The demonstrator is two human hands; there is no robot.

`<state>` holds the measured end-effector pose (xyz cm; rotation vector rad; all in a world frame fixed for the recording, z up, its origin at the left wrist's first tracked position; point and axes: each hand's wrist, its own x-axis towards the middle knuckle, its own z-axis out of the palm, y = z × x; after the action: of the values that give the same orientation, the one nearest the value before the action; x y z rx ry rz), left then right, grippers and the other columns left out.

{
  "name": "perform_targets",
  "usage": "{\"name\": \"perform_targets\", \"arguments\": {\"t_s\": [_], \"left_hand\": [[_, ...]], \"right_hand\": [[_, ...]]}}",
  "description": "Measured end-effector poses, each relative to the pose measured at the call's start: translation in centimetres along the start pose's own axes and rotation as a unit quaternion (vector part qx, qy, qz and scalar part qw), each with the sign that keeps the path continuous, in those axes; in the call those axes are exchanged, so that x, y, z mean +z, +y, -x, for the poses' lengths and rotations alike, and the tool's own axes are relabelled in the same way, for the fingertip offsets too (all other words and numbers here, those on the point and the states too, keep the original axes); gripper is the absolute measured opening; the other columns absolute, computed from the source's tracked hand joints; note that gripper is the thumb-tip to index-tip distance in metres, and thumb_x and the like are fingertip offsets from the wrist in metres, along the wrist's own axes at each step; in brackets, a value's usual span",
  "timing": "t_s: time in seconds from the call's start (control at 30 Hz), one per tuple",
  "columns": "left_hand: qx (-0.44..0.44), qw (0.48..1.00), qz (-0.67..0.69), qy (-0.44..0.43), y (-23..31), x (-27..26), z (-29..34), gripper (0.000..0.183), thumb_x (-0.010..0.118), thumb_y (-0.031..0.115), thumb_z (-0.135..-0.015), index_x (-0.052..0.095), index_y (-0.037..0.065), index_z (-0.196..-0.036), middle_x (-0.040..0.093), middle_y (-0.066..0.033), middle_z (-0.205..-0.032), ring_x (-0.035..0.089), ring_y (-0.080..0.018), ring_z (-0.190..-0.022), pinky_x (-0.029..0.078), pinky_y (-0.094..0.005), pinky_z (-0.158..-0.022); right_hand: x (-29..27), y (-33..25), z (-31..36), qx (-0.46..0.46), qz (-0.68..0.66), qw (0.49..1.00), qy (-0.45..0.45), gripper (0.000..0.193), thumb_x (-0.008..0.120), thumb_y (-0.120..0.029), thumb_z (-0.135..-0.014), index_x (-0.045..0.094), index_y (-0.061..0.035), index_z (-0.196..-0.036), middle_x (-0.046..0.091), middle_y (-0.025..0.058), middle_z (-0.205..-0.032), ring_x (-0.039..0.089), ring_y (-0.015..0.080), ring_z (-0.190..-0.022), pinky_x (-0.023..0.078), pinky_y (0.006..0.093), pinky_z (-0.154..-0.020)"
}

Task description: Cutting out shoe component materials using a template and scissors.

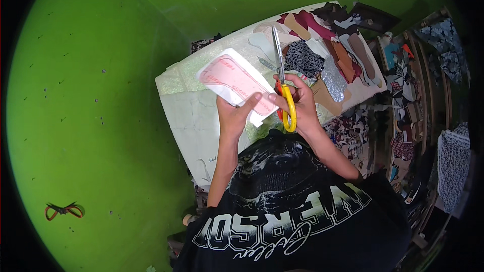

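Observation:
My left hand [236, 113] grips a pale sheet with a pink, sole-shaped print [229, 78], thumb on top and fingers beneath. In my right hand [305, 106] is a pair of scissors [289, 116] with yellow and orange-red handles, blades pointing up and away from me. The right fingertips also touch the sheet's right end, beside the handles. The blades stand to the right of the sheet, apart from its printed part. A small white flap hangs from the sheet's lower edge. The fingers behind the sheet are hidden.
Under my hands is a table with a pale cover [189, 121]. Cut material pieces [348, 60] and a dark patterned bundle [304, 59] lie toward its far right. Shelves with scraps [403, 116] stand at right. Another pair of scissors [64, 210] hangs on the green wall [75, 95].

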<state>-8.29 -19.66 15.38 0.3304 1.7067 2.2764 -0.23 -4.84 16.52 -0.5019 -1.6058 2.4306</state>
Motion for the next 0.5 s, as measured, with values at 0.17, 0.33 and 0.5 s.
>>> {"name": "perform_targets", "arguments": {"t_s": [0.17, 0.33, 0.5], "left_hand": [[0.073, 0.986, 0.027, 0.148, 0.8, 1.7, -0.3, 0.052, 0.079, 0.003, -0.079, 0.049, -0.006, -0.121, 0.062, -0.0138, -0.11, 0.061, -0.0172, -0.098, 0.049, -0.0302, -0.088], [0.101, 0.968, 0.024, 0.226, 2.0, 2.5, -0.2, 0.062, 0.074, -0.006, -0.081, 0.04, -0.002, -0.132, 0.053, -0.0133, -0.121, 0.056, -0.019, -0.107, 0.049, -0.0323, -0.093], [0.114, 0.961, -0.015, 0.252, 1.8, 3.4, 0.2, 0.064, 0.074, -0.003, -0.082, 0.038, -0.003, -0.134, 0.053, -0.014, -0.123, 0.056, -0.0192, -0.107, 0.048, -0.0309, -0.093]], "right_hand": [[-1.4, 0.1, 0.8, -0.05, 0.049, 0.996, -0.057, 0.051, 0.073, -0.025, -0.087, 0.045, -0.0018, -0.122, 0.057, 0.0023, -0.086, 0.053, 0.0072, -0.076, 0.04, 0.0218, -0.063], [-0.3, -0.7, 2.5, -0.038, 0.176, 0.974, -0.141, 0.063, 0.066, -0.05, -0.088, 0.039, -0.0004, -0.116, 0.054, 0.0061, -0.088, 0.053, 0.0145, -0.081, 0.045, 0.0299, -0.073], [0.3, -0.9, 2.7, -0.067, 0.223, 0.96, -0.159, 0.063, 0.058, -0.06, -0.09, 0.04, -0.0009, -0.105, 0.054, 0.0098, -0.081, 0.055, 0.0171, -0.073, 0.045, 0.0304, -0.064]]}}
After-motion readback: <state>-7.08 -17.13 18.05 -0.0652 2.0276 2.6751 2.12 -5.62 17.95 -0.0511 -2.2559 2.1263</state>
